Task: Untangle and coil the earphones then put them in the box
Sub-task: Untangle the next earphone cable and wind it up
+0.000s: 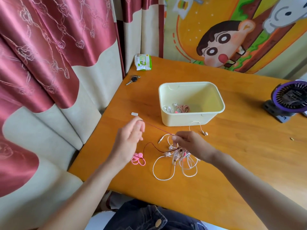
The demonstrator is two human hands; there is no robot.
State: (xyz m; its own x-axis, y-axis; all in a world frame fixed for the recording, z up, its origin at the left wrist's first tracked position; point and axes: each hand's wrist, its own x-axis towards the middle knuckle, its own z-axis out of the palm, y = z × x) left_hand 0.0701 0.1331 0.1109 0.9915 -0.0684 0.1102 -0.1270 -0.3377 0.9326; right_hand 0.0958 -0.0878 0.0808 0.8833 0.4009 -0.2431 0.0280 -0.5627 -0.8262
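A person seated at an orange wooden table (240,163) draws a thin dark-red cable (157,128) taut between two bare hands. The left hand (131,138), raised over the table's left edge, pinches one end of the cable between thumb and forefinger, with the other fingers loosely curled. The right hand (189,145) pinches the cable's other end with bunched fingertips, just above a tangle of earphones (177,156) whose white and pink loops spread over the near middle of the table. One earbud (205,133) on a white lead lies apart from the tangle, just in front of the box (187,119). The cream box stands open beyond the hands, and coiled earphones (182,109) lie in its near-left corner. Pink ties (138,159) rest on the table near the left wrist. Farther off, a key (132,80) and a pack of wipes (143,62) sit at the far-left corner, and a purple fan (290,98) stands at the right edge.
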